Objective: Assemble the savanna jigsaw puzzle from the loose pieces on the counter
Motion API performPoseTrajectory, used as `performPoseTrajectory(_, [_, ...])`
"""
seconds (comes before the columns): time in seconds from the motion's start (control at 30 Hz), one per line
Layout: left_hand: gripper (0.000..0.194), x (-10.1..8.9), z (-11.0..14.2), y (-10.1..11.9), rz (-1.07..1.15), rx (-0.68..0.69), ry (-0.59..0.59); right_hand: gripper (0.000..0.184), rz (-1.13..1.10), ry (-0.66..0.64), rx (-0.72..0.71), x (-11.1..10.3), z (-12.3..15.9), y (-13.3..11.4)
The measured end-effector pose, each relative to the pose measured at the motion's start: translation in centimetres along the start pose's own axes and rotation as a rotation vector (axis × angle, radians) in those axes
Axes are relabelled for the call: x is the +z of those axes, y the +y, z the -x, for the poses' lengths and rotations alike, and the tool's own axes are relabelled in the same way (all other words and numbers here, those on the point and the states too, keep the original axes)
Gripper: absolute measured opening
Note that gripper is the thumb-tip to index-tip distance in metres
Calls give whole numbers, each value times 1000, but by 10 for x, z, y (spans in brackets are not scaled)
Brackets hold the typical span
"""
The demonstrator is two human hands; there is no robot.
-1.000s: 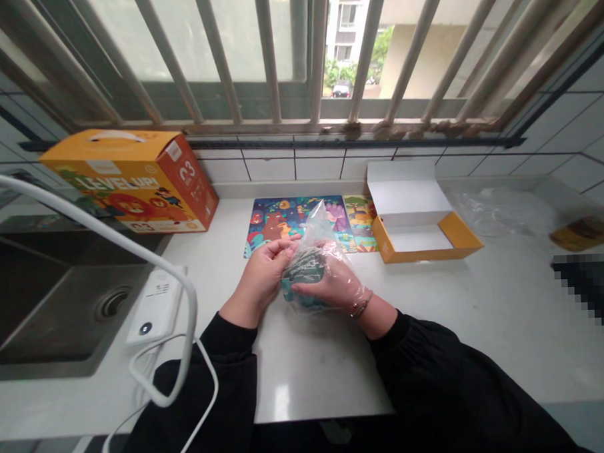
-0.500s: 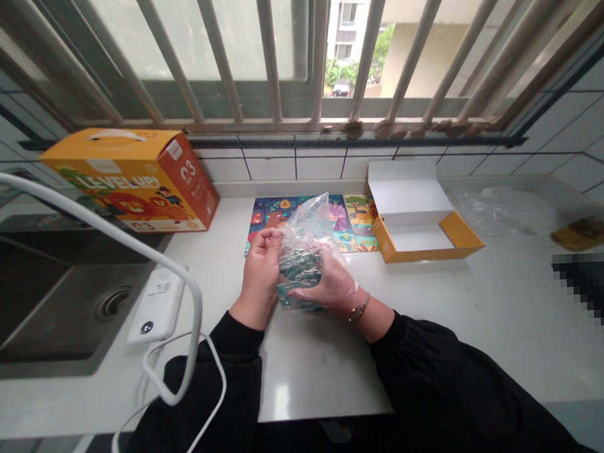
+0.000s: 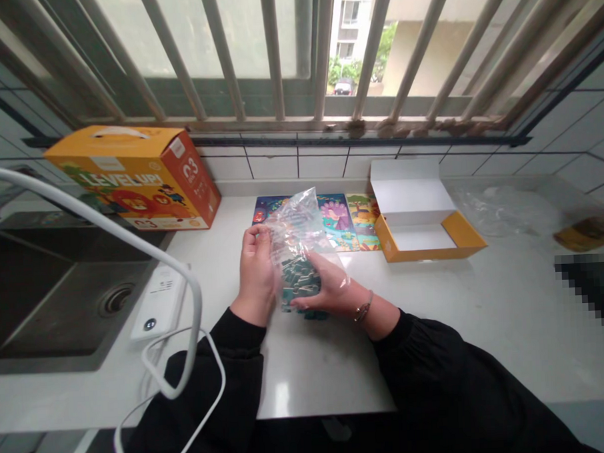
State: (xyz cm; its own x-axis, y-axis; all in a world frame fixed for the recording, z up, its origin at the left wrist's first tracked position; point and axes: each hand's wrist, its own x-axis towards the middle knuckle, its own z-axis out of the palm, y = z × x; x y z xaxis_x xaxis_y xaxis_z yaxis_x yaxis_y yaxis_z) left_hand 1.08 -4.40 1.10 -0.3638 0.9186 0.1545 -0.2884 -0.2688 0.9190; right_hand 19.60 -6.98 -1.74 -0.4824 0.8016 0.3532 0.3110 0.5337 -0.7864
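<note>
A clear plastic bag (image 3: 299, 216) is between my two hands above the counter. Its top stands up crumpled, and green puzzle pieces (image 3: 298, 275) lie stacked in its lower part. My left hand (image 3: 257, 275) is closed on the bag's left edge, thumb and fingers pinched together. From the right, my right hand (image 3: 332, 285) wraps round the lower bag and the pieces, thumb across the front. A few dark green pieces show below this hand; whether they are inside the bag I cannot tell. Behind the bag lie colourful picture boards (image 3: 336, 218), partly covered.
An open yellow box (image 3: 428, 254) stands at the back right, crumpled clear plastic (image 3: 496, 208) beyond it. A large orange carton (image 3: 135, 187) is at the back left. A sink (image 3: 82, 363), white power bank (image 3: 158, 303) and white cable (image 3: 198, 318) are at the left.
The bag's top has tipped left, and the green pieces inside have shifted and loosened from a neater stack. Some pieces now show lower, under my right hand. Both hands keep their hold.
</note>
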Motion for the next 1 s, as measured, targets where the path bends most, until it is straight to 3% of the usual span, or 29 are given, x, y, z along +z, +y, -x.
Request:
performPoseTrajectory(0.13, [40,-17,-19,3,36,16,98,98,1,-44,7,-7,1,-5])
performPoseTrajectory(0.27, [39,-41,-45,7,75,99,293,93,-29,-117,2,-16,0,-15])
performPoseTrajectory(0.37, [28,-57,-61,7,57,161,449,92,-43,-155,-12,-23,0,-17])
performPoseTrajectory(0.5, [6,-73,-72,2,7,153,537,92,9,-161,9,-33,1,-13])
performPoseTrajectory(0.57, [12,-75,-74,-2,-119,152,567,91,70,-135,51,-39,2,-9])
performPoseTrajectory(0.63, [34,-75,-73,-6,-258,172,589,91,132,-121,105,-44,2,-5])
performPoseTrajectory(0.7, [53,-73,-71,-7,-356,194,583,92,175,-125,142,-48,2,0])
performPoseTrajectory(0.8, [66,-69,-65,-2,-557,265,507,95,201,-114,132,-49,1,5])
performPoseTrajectory(0.9, [65,-61,-53,11,-784,450,388,93,208,-79,115,-47,0,6])
performPoseTrajectory(1.0, [52,-45,-35,24,-847,603,242,87,218,-10,157,-43,-3,4])
